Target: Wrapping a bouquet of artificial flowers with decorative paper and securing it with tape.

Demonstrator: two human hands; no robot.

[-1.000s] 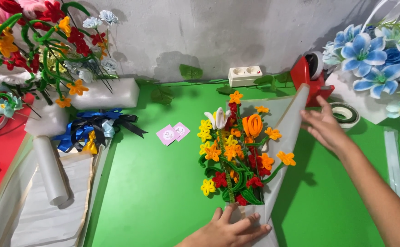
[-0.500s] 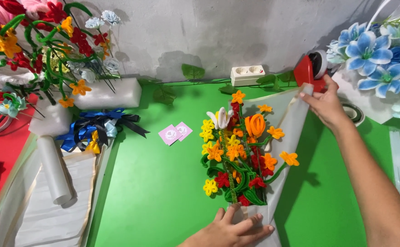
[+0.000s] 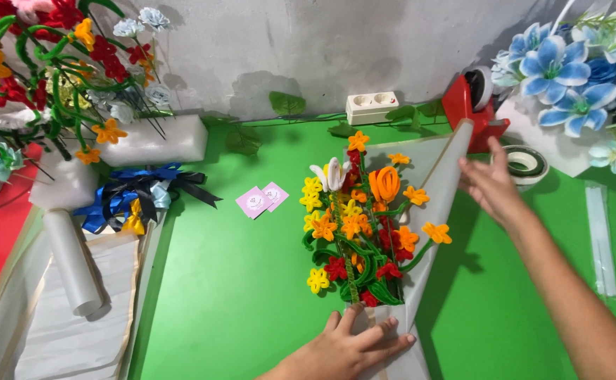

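The bouquet [image 3: 358, 225] stems are pressed flat by the left hand [image 3: 346, 348], fingers spread. Beside the bouquet, the translucent wrapping sheet [image 3: 438, 176] edge is touched by the open right hand [image 3: 494, 184], nothing gripped.

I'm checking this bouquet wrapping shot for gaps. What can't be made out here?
Head view only:
- Bouquet stems: hidden under the left hand.
- Wrapping sheet bottom end: cut off by the lower edge.
- Pink cards: print too small.
- Right hand palm: faces away.
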